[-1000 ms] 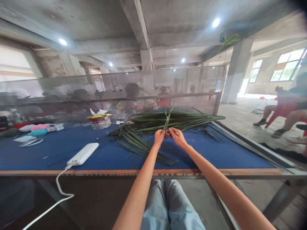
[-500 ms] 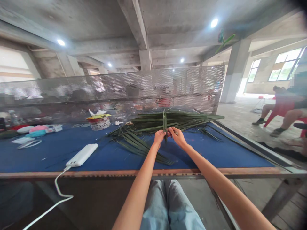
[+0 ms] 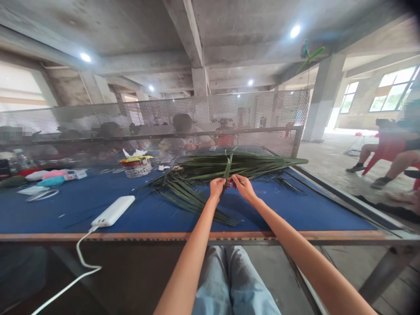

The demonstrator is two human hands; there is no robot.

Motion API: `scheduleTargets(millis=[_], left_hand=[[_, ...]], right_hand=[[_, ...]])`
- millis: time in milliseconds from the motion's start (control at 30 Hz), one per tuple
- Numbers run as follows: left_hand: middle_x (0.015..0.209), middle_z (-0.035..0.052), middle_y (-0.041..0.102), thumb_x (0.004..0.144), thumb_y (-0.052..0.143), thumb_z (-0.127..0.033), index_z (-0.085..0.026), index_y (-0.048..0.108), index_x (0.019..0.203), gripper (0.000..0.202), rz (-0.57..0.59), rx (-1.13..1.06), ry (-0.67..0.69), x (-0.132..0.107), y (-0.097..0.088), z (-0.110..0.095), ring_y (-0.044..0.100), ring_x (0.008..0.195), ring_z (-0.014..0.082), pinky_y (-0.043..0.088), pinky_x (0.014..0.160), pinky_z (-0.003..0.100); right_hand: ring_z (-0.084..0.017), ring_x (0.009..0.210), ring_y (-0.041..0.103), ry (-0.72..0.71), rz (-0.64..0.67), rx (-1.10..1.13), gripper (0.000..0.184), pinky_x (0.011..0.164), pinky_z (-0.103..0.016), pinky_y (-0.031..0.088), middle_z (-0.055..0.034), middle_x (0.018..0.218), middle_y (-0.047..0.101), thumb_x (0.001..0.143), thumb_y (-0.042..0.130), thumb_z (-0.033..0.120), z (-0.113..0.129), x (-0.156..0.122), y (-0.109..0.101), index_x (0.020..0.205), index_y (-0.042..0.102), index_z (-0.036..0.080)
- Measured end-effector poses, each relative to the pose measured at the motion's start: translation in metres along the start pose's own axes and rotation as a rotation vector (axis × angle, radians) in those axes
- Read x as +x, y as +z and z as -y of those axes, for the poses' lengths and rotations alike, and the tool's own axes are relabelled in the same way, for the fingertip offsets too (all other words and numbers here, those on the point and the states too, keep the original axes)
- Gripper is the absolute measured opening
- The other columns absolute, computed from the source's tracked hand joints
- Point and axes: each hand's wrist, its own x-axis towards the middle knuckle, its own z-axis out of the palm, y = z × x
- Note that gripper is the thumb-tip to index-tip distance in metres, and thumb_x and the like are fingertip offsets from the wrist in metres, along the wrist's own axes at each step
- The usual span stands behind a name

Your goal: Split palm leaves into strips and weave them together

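**Pinching palm strip over blue desk**

My left hand [image 3: 217, 188] and right hand [image 3: 243, 188] sit close together, fingers [image 3: 235, 179] pinched narrow on an upright palm strip [image 3: 228, 168] among the palm leaves [image 3: 236, 161] on the blue desk [image 3: 65, 214]. Nearby, a woven basket [image 3: 136, 169] holds white tissue [image 3: 134, 153]. Power bank [image 3: 113, 211] beside me, mesh screen [image 3: 164, 111] ahead, concrete ceiling [image 3: 98, 26] above.

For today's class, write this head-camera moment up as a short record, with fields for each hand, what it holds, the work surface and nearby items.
Left hand: pinching long green palm leaflets near their middle
Right hand: pinching the same leaflets, close beside the left hand
Upright piece: one leaflet strip standing up between the hands
Surface: blue table top
Nearby: white power bank with white cable; woven basket
Behind: perforated metal screen
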Motion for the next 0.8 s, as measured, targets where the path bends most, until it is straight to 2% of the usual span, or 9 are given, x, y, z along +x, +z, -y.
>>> scheduleTargets(millis=[167, 267, 333, 500, 800], left_hand=[[0.049, 0.0016, 0.061, 0.075, 0.059, -0.014, -0.013, 0.064, 0.058, 0.018, -0.030, 0.025, 0.000, 0.0001, -0.0012, -0.0003, 0.058, 0.047, 0.0140, 0.047, 0.058, 0.026], [0.051, 0.0015, 0.061, 0.074, 0.059, -0.014, -0.014, 0.064, 0.060, 0.015, 0.004, 0.021, -0.018, -0.0006, -0.0016, -0.0015, 0.059, 0.049, 0.0136, 0.046, 0.057, 0.025], [0.057, 0.0015, 0.064, 0.070, 0.059, -0.010, -0.014, 0.066, 0.067, 0.009, 0.053, -0.001, -0.043, -0.0012, -0.0016, -0.0022, 0.061, 0.053, 0.0135, 0.046, 0.058, 0.024], [0.068, 0.0029, 0.070, 0.064, 0.065, -0.007, -0.014, 0.068, 0.084, 0.021, 0.107, -0.094, -0.094, -0.0021, -0.0011, -0.0017, 0.065, 0.060, 0.0151, 0.051, 0.066, 0.028], [0.061, 0.0062, 0.069, 0.067, 0.068, -0.010, -0.012, 0.068, 0.068, 0.002, 0.061, -0.092, -0.094, -0.0010, -0.0017, -0.0020, 0.064, 0.057, 0.0160, 0.052, 0.074, 0.034]], right_hand=[[-0.014, 0.056, 0.052, -0.003, 0.023, -0.021, 0.052, 0.058, -0.025, 0.040, -0.0012, 0.059, 0.058, 0.090, 0.033, 0.061, 0.0021, -0.0008, -0.0004, 0.077, 0.064, 0.020], [-0.014, 0.057, 0.052, -0.003, 0.012, -0.035, 0.050, 0.059, -0.024, 0.040, -0.0009, 0.059, 0.058, 0.090, 0.034, 0.059, 0.0045, -0.0015, -0.0019, 0.076, 0.063, 0.020], [-0.014, 0.057, 0.052, -0.008, 0.004, -0.040, 0.048, 0.059, -0.024, 0.040, -0.0005, 0.060, 0.057, 0.091, 0.035, 0.057, 0.0059, -0.0017, -0.0031, 0.076, 0.062, 0.021], [-0.014, 0.057, 0.051, 0.007, -0.034, -0.049, 0.047, 0.058, -0.023, 0.039, -0.0008, 0.060, 0.058, 0.090, 0.035, 0.058, 0.0076, -0.0012, -0.0045, 0.076, 0.060, 0.021], [-0.015, 0.057, 0.053, 0.018, -0.030, -0.049, 0.051, 0.059, -0.024, 0.040, -0.0023, 0.061, 0.060, 0.090, 0.033, 0.060, 0.0082, -0.0014, -0.0044, 0.077, 0.062, 0.020]])
